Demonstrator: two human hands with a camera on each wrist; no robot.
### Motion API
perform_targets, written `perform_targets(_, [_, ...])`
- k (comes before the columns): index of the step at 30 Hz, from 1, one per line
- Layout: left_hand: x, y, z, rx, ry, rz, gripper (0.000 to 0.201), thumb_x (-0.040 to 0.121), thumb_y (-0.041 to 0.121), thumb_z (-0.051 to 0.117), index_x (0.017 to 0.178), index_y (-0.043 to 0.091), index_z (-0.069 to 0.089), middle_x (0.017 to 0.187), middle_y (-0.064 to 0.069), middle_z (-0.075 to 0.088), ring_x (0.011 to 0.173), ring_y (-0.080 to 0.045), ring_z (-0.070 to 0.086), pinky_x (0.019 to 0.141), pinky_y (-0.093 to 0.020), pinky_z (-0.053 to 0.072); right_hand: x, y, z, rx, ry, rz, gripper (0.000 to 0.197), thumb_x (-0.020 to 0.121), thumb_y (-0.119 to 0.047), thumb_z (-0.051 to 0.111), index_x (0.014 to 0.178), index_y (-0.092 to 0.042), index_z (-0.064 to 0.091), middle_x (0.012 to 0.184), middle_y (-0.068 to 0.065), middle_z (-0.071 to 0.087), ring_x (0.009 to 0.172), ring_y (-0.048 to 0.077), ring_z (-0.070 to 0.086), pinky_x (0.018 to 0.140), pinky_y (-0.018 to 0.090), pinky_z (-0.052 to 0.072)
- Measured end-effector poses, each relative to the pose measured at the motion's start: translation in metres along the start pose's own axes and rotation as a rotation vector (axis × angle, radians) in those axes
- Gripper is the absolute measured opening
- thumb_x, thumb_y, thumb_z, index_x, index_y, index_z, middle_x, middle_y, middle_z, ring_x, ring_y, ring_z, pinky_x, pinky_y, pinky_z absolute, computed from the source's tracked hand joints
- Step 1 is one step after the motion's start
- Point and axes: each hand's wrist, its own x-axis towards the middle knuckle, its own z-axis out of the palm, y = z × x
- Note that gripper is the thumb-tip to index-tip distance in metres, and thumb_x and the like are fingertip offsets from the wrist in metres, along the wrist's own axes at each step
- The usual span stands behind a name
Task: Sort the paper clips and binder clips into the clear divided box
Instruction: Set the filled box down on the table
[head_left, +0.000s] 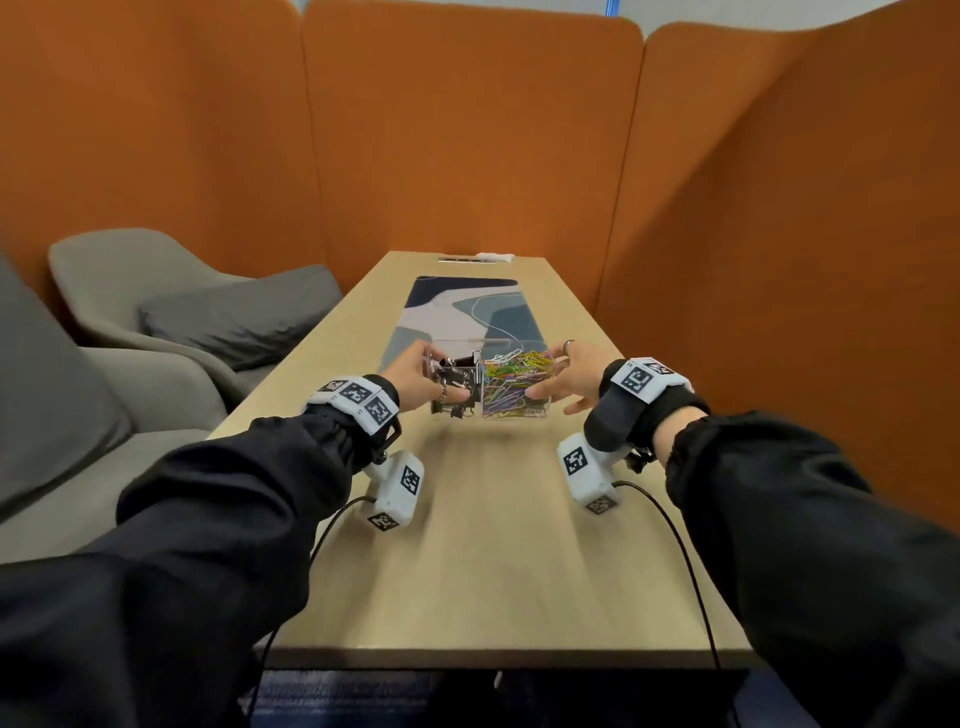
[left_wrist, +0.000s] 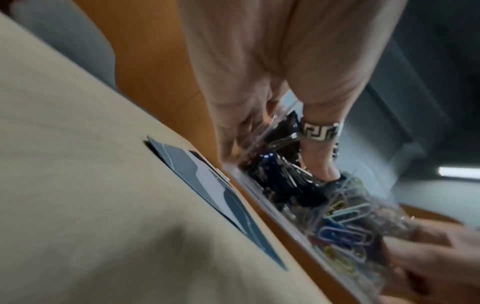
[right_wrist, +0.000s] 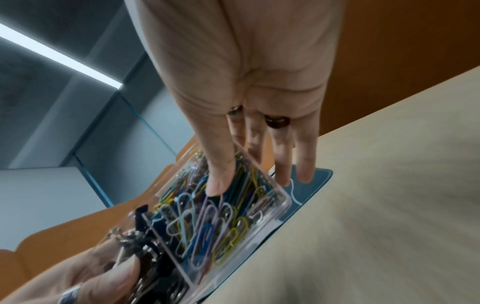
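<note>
The clear divided box (head_left: 519, 415) is held between both hands over the wooden table (head_left: 493, 545), seemingly a little off it. Black binder clips (head_left: 457, 374) fill its left compartment and coloured paper clips (head_left: 511, 384) its right one. My left hand (head_left: 439, 371) grips the left end, thumb on the near side and fingers on the far side. My right hand (head_left: 543, 371) pinches the right end, thumb on the near wall and straight fingers behind. The left wrist view shows my ringed thumb among the binder clips (left_wrist: 285, 185). In the right wrist view my thumb presses the box (right_wrist: 283, 203) over the paper clips (right_wrist: 207, 232).
A blue-and-grey patterned desk mat (head_left: 457, 306) lies just beyond the box. A small white object (head_left: 493, 256) sits at the table's far end. Grey armchairs (head_left: 156, 312) stand to the left, and orange partition walls (head_left: 467, 130) close in the table's far and right sides.
</note>
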Motion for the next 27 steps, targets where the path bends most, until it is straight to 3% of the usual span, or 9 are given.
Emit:
perform_targets(2, [0.005, -0.003, 0.004, 0.158, -0.014, -0.052, 0.052, 0.073, 0.022, 0.079, 0.107, 0.015, 0.039, 0.089, -0.002, 0.052, 0.083, -0.019, 0.05, 0.063, -0.026, 0.04, 0.006, 0.001, 0.002, -0.082, 0.003, 0.019, 0.074, 0.073, -0.011, 0.078, 0.135, -0.009, 0.038, 0.114, 0.011, 0.059, 0.088, 0.024, 0.063, 0.074, 0.035, 0.053])
perform_targets(5, [0.012, -0.005, 0.008, 0.211, -0.022, -0.124, 0.053, 0.074, 0.026, 0.077, 0.109, 0.014, 0.039, 0.094, -0.004, 0.052, 0.08, -0.018, 0.05, 0.061, -0.027, 0.043, 0.017, 0.002, 0.004, -0.17, 0.003, 0.053, 0.073, 0.071, -0.018, 0.081, 0.131, -0.011, 0.041, 0.112, 0.014, 0.064, 0.097, 0.026, 0.066, 0.091, 0.044, 0.052])
perform_targets(7, [0.015, -0.006, 0.009, 0.253, -0.023, -0.138, 0.061, 0.075, 0.026, 0.076, 0.122, 0.011, 0.039, 0.105, -0.008, 0.056, 0.088, -0.019, 0.052, 0.069, -0.031, 0.047, 0.023, 0.003, 0.005, -0.198, 0.007, 0.062, 0.073, 0.069, -0.02, 0.082, 0.13, -0.012, 0.041, 0.111, 0.015, 0.066, 0.099, 0.027, 0.066, 0.092, 0.046, 0.051])
perform_targets(10, [0.021, -0.006, 0.011, 0.274, -0.021, -0.104, 0.08, 0.076, 0.021, 0.075, 0.138, 0.014, 0.026, 0.136, -0.015, 0.046, 0.115, -0.029, 0.051, 0.088, -0.037, 0.046, 0.036, 0.006, 0.006, -0.245, -0.003, 0.076, 0.07, 0.068, -0.022, 0.083, 0.125, -0.01, 0.045, 0.104, 0.015, 0.068, 0.098, 0.029, 0.067, 0.092, 0.048, 0.051])
perform_targets(17, [0.037, -0.004, 0.01, 0.43, -0.057, -0.064, 0.077, 0.081, 0.022, 0.07, 0.143, 0.018, 0.024, 0.138, -0.018, 0.046, 0.121, -0.032, 0.05, 0.094, -0.035, 0.04, 0.056, 0.006, 0.004, -0.283, -0.032, 0.08, 0.064, 0.076, -0.011, 0.075, 0.129, -0.011, 0.04, 0.105, 0.017, 0.069, 0.096, 0.029, 0.068, 0.09, 0.047, 0.053])
perform_targets(22, [0.047, -0.004, 0.012, 0.549, -0.061, -0.043, 0.085, 0.087, 0.027, 0.063, 0.15, 0.023, 0.006, 0.125, -0.015, 0.054, 0.092, -0.026, 0.056, 0.071, -0.029, 0.041, 0.064, 0.006, 0.007, -0.47, 0.021, 0.052, 0.063, 0.083, -0.022, 0.069, 0.135, -0.011, 0.036, 0.113, 0.014, 0.066, 0.102, 0.028, 0.065, 0.092, 0.044, 0.052])
perform_targets(25, [0.054, -0.006, 0.012, 0.568, -0.058, -0.052, 0.087, 0.088, 0.028, 0.062, 0.149, 0.026, 0.001, 0.135, -0.017, 0.05, 0.084, -0.024, 0.053, 0.064, -0.028, 0.043, 0.07, 0.007, 0.008, -0.53, 0.044, 0.025, 0.065, 0.085, -0.024, 0.066, 0.139, -0.01, 0.033, 0.128, 0.013, 0.058, 0.113, 0.028, 0.059, 0.096, 0.042, 0.049])
perform_targets(27, [0.057, -0.008, 0.011, 0.565, -0.06, -0.051, 0.088, 0.089, 0.027, 0.062, 0.149, 0.026, -0.001, 0.137, -0.017, 0.049, 0.084, -0.02, 0.049, 0.07, -0.028, 0.045, 0.074, 0.007, 0.009, -0.572, 0.045, 0.016, 0.065, 0.086, -0.024, 0.065, 0.14, -0.009, 0.032, 0.129, 0.013, 0.057, 0.113, 0.029, 0.059, 0.095, 0.04, 0.049])
